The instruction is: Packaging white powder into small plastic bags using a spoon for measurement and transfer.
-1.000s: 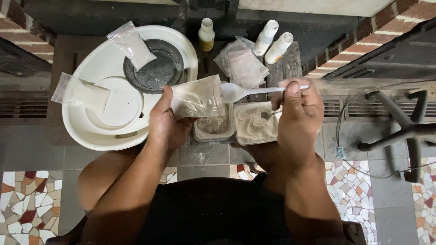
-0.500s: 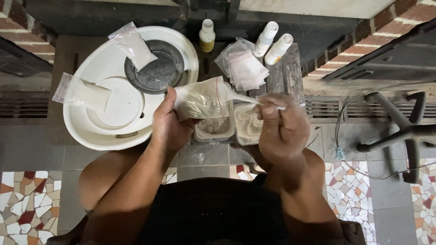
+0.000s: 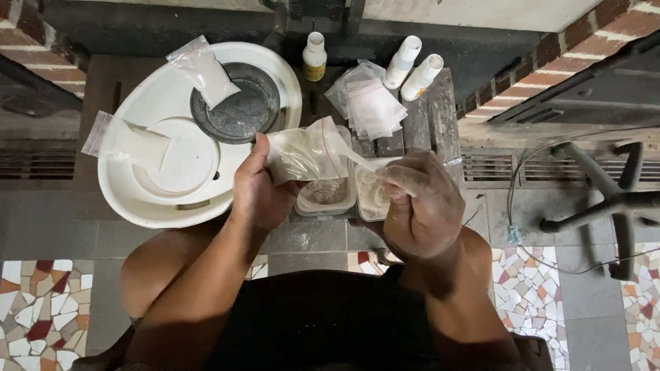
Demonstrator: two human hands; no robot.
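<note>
Two hands: left hand (image 3: 258, 189) grips clear bag (image 3: 306, 154), right hand (image 3: 423, 206) spoon (image 3: 354, 156).

Perhaps home workspace: mosaic floor (image 3: 41, 302), brick (image 3: 581, 41)

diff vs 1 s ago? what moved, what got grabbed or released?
The right hand slid left and down with the white plastic spoon, tipping its bowl into the mouth of the small clear bag; a second ago the spoon was level outside it. Nothing was grabbed or released. The left hand keeps hold of the bag; the two powder tubs, white tray and bottles stayed put.
</note>
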